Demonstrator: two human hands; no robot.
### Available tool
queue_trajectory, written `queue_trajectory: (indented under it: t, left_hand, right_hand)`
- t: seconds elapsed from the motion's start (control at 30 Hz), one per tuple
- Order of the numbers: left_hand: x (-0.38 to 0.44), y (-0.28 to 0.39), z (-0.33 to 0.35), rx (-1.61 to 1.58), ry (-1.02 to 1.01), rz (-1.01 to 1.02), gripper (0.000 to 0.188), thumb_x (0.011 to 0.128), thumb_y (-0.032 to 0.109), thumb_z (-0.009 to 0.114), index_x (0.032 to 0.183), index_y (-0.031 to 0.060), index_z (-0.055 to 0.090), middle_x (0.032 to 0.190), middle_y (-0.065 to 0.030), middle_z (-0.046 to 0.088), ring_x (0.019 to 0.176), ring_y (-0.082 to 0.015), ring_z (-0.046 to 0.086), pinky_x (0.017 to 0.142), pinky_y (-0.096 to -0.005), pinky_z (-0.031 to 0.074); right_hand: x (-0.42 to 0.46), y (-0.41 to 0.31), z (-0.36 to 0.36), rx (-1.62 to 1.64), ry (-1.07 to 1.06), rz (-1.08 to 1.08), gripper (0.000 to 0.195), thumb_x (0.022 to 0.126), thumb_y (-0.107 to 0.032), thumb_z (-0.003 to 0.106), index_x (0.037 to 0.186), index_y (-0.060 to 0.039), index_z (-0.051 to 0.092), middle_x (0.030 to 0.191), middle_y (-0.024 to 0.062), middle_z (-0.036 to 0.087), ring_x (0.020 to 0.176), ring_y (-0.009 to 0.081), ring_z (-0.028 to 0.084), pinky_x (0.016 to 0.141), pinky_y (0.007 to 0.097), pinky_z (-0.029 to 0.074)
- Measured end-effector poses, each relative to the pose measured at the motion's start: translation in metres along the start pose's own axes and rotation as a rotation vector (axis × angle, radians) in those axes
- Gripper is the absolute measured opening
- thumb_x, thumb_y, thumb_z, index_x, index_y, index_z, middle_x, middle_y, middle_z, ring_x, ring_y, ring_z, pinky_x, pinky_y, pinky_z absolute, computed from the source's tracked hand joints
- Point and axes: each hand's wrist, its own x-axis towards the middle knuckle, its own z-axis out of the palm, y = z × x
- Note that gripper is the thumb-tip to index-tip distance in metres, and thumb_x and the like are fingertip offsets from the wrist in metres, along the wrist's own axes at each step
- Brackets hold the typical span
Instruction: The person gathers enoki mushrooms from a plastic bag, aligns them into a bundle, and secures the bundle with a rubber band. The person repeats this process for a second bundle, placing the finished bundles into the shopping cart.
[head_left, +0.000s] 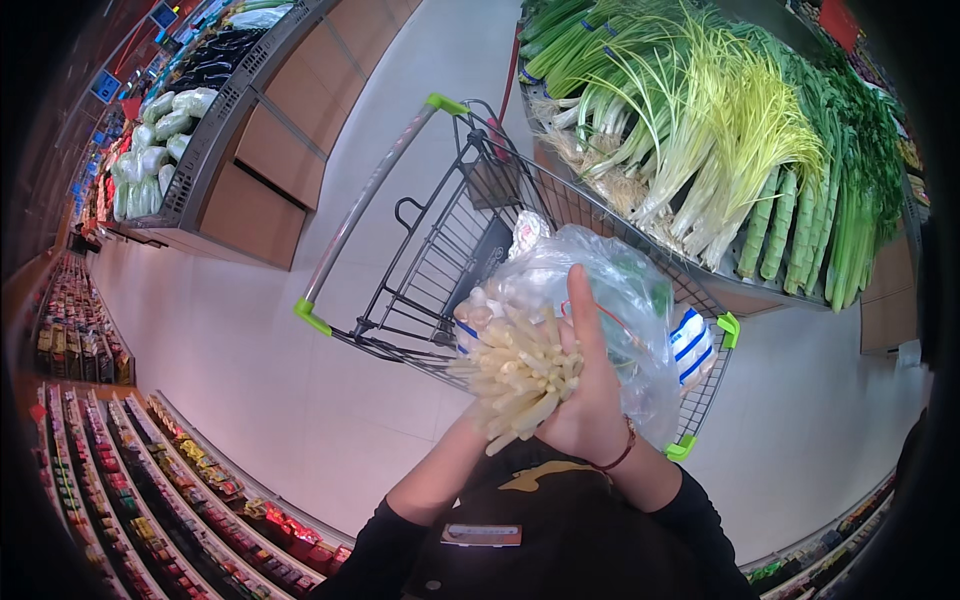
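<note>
A bunch of pale yellowish stalks (517, 375) is held up in front of my chest, cut ends facing me. My right hand (589, 409) presses against its right side, thumb raised and fingers mostly hidden behind the stalks. My left forearm (442, 465) runs up behind the bunch, which hides my left hand. Beyond them is a metal shopping cart (409, 281) with light green corner caps. Inside it sits a clear plastic bag (637, 360) with something green showing through, and a blue-and-white striped pack (690, 345) lies at the cart's right end.
A vegetable stand at upper right bears yellow chives (757, 142), green leafy bunches (862, 150) and thick green stalks (772, 225). At upper left, a brown display counter (262, 202) holds wrapped pale green vegetables (154, 161) and eggplants (214, 64). Shelves of packaged goods (172, 487) curve along the lower left.
</note>
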Motion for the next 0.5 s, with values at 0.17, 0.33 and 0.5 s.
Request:
queue_trajectory:
  t: [0.17,0.33,0.5]
  left_hand:
    - [0.002,0.001,-0.004,-0.231,-0.046,0.043,0.07,0.089,0.041,0.049,0.144,0.0133,0.018,0.15,-0.0092,0.017,0.138,-0.0247,0.019,0.114,-0.0405,0.013]
    - [0.005,0.007,-0.002,-0.237,-0.111,0.037,0.058,0.093,0.038,0.043,0.143,0.0156,0.025,0.15,-0.006,0.019,0.137,-0.0228,0.021,0.114,-0.0395,0.014]
    - [0.004,0.024,0.008,0.356,0.03,-0.126,0.065,0.088,0.047,0.05,0.142,0.0163,0.03,0.147,-0.0064,0.025,0.138,-0.0273,0.019,0.113,-0.0457,0.012]
  right_hand:
    - [0.002,-0.003,0.0,0.094,-0.03,0.082,0.116,0.064,-0.03,0.082,0.143,0.0061,0.005,0.114,0.0179,0.052,0.105,0.0341,0.051,0.095,0.0409,0.035]
    - [0.007,-0.007,-0.013,0.08,-0.147,0.105,0.125,0.064,-0.026,0.084,0.144,-0.0042,-0.01,0.135,0.0211,0.038,0.124,0.0308,0.041,0.103,0.0406,0.031]
    - [0.016,-0.013,-0.03,-0.243,-0.024,-0.218,0.105,0.075,-0.038,0.074,0.146,-0.0054,0.003,0.136,0.0224,0.037,0.126,0.0328,0.039,0.105,0.0446,0.029]
